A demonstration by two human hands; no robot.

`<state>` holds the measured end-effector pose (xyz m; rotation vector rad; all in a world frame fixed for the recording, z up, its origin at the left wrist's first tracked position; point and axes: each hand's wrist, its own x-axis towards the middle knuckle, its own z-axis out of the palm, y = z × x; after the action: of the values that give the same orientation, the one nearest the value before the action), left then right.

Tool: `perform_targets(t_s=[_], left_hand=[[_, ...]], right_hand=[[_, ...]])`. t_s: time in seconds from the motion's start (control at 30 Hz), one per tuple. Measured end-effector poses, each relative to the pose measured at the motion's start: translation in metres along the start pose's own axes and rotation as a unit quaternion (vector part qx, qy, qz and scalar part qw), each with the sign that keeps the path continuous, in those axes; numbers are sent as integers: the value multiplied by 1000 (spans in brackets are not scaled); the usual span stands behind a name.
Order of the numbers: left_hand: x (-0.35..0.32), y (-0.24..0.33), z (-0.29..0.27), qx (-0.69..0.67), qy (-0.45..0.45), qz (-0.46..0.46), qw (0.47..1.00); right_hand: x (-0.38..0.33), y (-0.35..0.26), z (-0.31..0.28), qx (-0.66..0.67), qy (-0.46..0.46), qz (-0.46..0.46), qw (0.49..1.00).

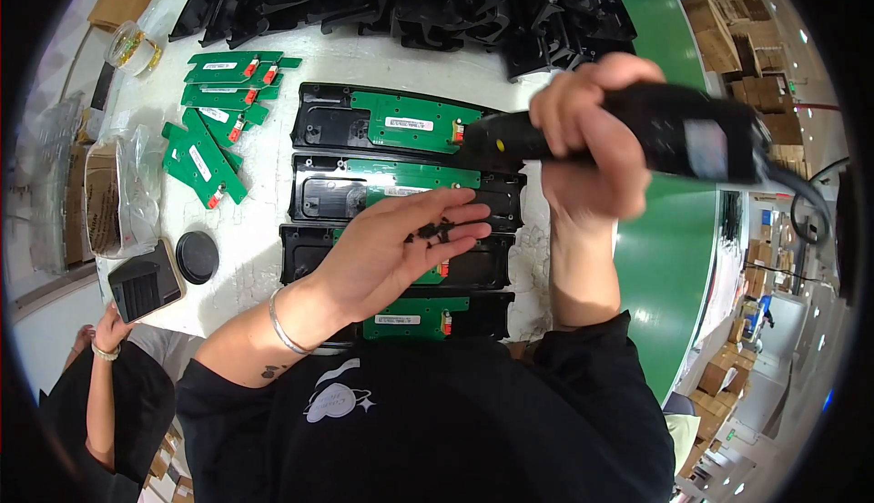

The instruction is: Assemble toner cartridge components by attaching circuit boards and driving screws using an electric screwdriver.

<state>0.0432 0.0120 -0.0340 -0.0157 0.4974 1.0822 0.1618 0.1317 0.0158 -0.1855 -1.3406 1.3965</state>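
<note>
Palm up with fingers stretched out, my left hand (pixel 387 243) carries a small heap of black screws (pixel 435 230). It hovers over the middle of a column of black plastic housings (pixel 316 195), each with a green circuit board (pixel 401 102) laid in it. The boards bear a white label and a red-and-white connector. My right hand (pixel 592 134) is wrapped round a black corded electric screwdriver (pixel 669 130), slightly blurred. Its front end points left, near the connector of the farthest housing; the tip is too dark to make out.
Loose circuit boards (pixel 214 116) overlap at the left. Black plastic parts (pixel 410 2) are piled along the back. A phone (pixel 146 282), a round black lid (pixel 197 257), a plastic-lined box (pixel 118 198) and a clear jar (pixel 134 50) stand left. Another person's hand (pixel 111 328) touches the table corner.
</note>
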Motion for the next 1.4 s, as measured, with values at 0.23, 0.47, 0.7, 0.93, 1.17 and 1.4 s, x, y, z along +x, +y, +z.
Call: perform_targets(t_s=[0.23,0.47,0.7,0.93,1.17,1.4], left_hand=[[-8,-1,-11,98,2,21,995],[-11,5,-17,129,-31,24,991],[-9,3,-17,88,43,57,994],[-7,5,-21,31,48,64,996],[-4,5,-22,-31,48,75,996],[4,-1,-10,-20,26,31,999]], right_hand=[[5,15,-9,-32,39,46,998],[5,17,-7,-34,19,63,997],[9,19,-1,-67,-11,99,993],[11,18,2,-146,-34,113,982],[6,-7,19,-95,0,22,995],[5,-57,9,-9,-195,-22,981]])
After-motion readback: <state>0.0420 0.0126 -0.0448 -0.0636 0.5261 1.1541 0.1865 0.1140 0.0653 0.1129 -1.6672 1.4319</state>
